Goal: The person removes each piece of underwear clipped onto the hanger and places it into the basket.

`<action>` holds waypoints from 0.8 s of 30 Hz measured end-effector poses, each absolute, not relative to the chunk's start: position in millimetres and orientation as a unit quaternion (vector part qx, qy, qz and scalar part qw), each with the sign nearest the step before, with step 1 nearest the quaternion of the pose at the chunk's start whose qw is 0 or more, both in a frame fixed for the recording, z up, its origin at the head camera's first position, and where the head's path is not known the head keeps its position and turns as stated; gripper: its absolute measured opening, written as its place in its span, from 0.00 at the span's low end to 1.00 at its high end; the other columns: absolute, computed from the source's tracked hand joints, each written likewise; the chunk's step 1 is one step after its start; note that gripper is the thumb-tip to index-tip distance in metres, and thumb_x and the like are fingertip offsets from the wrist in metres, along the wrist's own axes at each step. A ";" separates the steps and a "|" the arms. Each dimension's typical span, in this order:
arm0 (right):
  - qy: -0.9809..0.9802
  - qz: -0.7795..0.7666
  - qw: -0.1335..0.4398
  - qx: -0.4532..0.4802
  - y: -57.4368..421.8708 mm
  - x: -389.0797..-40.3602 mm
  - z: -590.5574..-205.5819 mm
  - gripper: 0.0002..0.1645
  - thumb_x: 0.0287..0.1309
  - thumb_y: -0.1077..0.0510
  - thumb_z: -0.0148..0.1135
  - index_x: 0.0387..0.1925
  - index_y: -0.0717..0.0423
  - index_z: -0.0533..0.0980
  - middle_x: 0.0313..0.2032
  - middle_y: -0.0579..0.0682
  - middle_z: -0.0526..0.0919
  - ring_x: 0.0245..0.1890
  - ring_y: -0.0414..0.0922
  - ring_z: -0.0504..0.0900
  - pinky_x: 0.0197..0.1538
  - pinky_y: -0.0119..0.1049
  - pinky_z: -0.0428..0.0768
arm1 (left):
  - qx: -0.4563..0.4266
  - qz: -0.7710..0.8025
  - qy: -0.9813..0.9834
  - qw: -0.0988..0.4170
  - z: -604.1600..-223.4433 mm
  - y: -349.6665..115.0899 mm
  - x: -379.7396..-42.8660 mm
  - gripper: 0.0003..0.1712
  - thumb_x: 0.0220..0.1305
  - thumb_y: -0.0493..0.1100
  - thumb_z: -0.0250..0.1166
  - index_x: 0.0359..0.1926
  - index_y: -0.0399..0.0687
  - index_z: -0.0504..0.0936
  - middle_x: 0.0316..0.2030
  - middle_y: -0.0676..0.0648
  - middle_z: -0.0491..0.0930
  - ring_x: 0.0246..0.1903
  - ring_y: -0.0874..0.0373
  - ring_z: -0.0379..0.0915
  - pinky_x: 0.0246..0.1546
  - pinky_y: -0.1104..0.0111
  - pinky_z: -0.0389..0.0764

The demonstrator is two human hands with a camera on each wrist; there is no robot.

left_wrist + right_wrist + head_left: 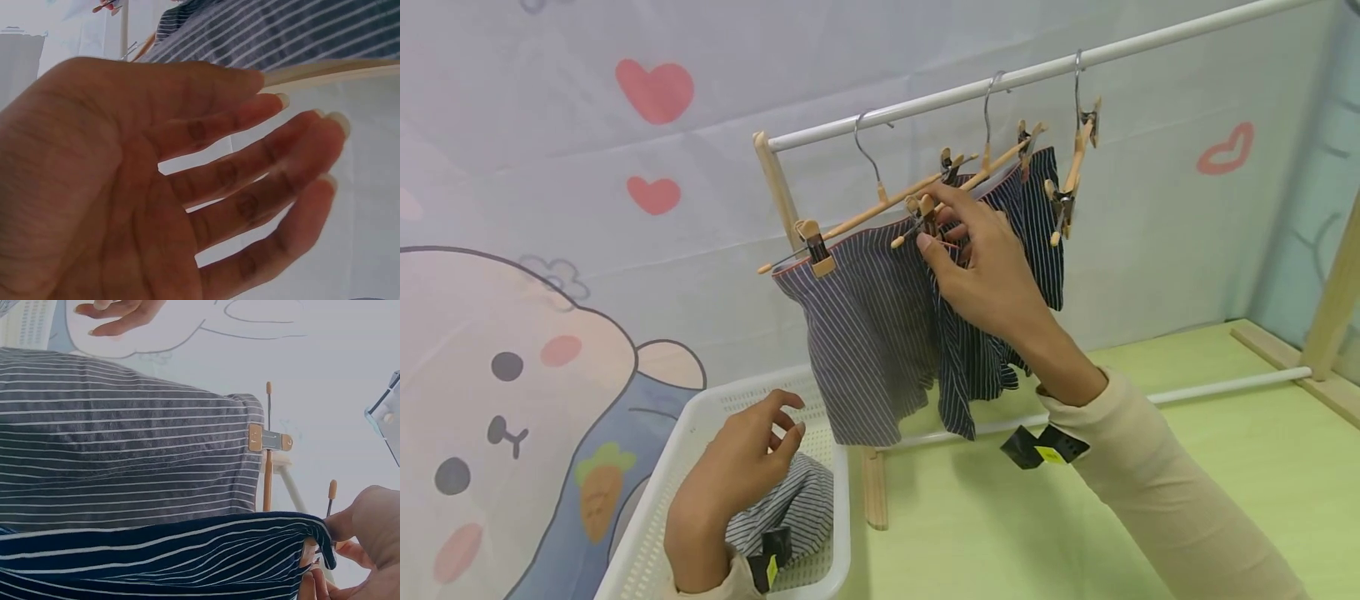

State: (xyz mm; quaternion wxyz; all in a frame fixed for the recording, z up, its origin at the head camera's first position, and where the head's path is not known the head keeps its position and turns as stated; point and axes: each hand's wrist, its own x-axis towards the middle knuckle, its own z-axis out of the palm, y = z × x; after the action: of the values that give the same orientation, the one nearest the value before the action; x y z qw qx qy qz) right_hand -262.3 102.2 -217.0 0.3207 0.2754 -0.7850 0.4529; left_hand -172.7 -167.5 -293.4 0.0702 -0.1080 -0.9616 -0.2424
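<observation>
My right hand (pixel 988 267) is at the near end of the middle wooden hanger. Its thumb and fingers pinch the waistband corner of the navy striped shorts (pixel 156 550), right beside a hanger clip (pixel 927 215). A second clip holds the far end of that waistband. Grey striped shorts (pixel 868 333) hang to the left, clipped on another hanger (pixel 880 205). Low on the left, over the white basket (pixel 842 533), my left hand (pixel 737 475) holds nothing, its fingers loosely bent. A striped garment (pixel 805 508) lies in the basket, partly hidden by that hand.
Overhead runs the white rail (pixel 925 102) of a wooden-ended rack. At its right a bare clip hanger (pixel 1077 167) hangs from the rail. A lower white bar (pixel 1225 385) crosses above the green tabletop (pixel 1000 533). Behind stands a printed cloth backdrop (pixel 737 67).
</observation>
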 end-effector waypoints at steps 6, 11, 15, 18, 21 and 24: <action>-0.789 0.437 0.327 0.280 100.9 -263.6 -218.9 0.29 0.63 0.58 0.55 0.65 0.54 0.64 0.48 0.58 0.74 0.44 0.51 0.70 0.39 0.46 0.71 | -0.109 -0.235 -0.963 0.074 -292.9 -164.1 -172.2 0.16 0.65 0.40 0.56 0.54 0.48 0.72 0.40 0.45 0.80 0.31 0.61 0.76 0.31 0.62 0.79; -0.785 0.436 0.340 0.278 96.6 -263.9 -220.6 0.28 0.63 0.60 0.54 0.64 0.57 0.64 0.48 0.61 0.74 0.44 0.54 0.70 0.44 0.49 0.70 | -0.117 -0.231 -0.963 0.074 -292.3 -164.0 -173.9 0.16 0.65 0.40 0.57 0.54 0.49 0.72 0.40 0.45 0.80 0.32 0.61 0.76 0.32 0.62 0.79; -0.783 0.436 0.354 0.267 92.8 -263.6 -222.4 0.26 0.62 0.63 0.53 0.62 0.60 0.65 0.47 0.63 0.74 0.42 0.55 0.70 0.48 0.50 0.69 | -0.127 -0.228 -0.962 0.076 -292.1 -166.8 -176.2 0.17 0.65 0.40 0.57 0.55 0.49 0.72 0.40 0.45 0.80 0.32 0.61 0.76 0.32 0.61 0.80; -0.782 0.435 0.363 0.259 91.2 -262.7 -223.5 0.25 0.62 0.65 0.52 0.61 0.62 0.65 0.47 0.63 0.75 0.42 0.55 0.69 0.48 0.49 0.71 | -0.132 -0.226 -0.962 0.077 -292.4 -169.2 -178.2 0.17 0.65 0.41 0.57 0.55 0.49 0.72 0.40 0.45 0.80 0.32 0.61 0.76 0.32 0.61 0.80; -0.782 0.430 0.369 0.259 89.5 -260.7 -223.8 0.25 0.62 0.66 0.51 0.60 0.63 0.64 0.47 0.64 0.74 0.42 0.55 0.68 0.47 0.48 0.72 | -0.135 -0.225 -0.962 0.077 -292.7 -171.6 -180.3 0.17 0.65 0.41 0.57 0.55 0.49 0.72 0.40 0.45 0.80 0.32 0.61 0.76 0.33 0.61 0.80; -0.781 0.426 0.375 0.260 88.0 -258.1 -223.6 0.24 0.62 0.66 0.51 0.60 0.64 0.64 0.47 0.64 0.73 0.40 0.54 0.67 0.46 0.48 0.72 | -0.140 -0.223 -0.962 0.078 -292.9 -174.0 -182.5 0.17 0.65 0.41 0.58 0.55 0.49 0.72 0.40 0.45 0.80 0.32 0.61 0.77 0.33 0.61 0.80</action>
State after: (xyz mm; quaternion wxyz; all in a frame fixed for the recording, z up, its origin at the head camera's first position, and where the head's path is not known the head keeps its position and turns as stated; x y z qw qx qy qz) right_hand -258.1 88.0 -223.6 0.3747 0.2604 -0.7815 0.4256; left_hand -182.5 -174.0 -292.9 0.0776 -0.1398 -0.9616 -0.2232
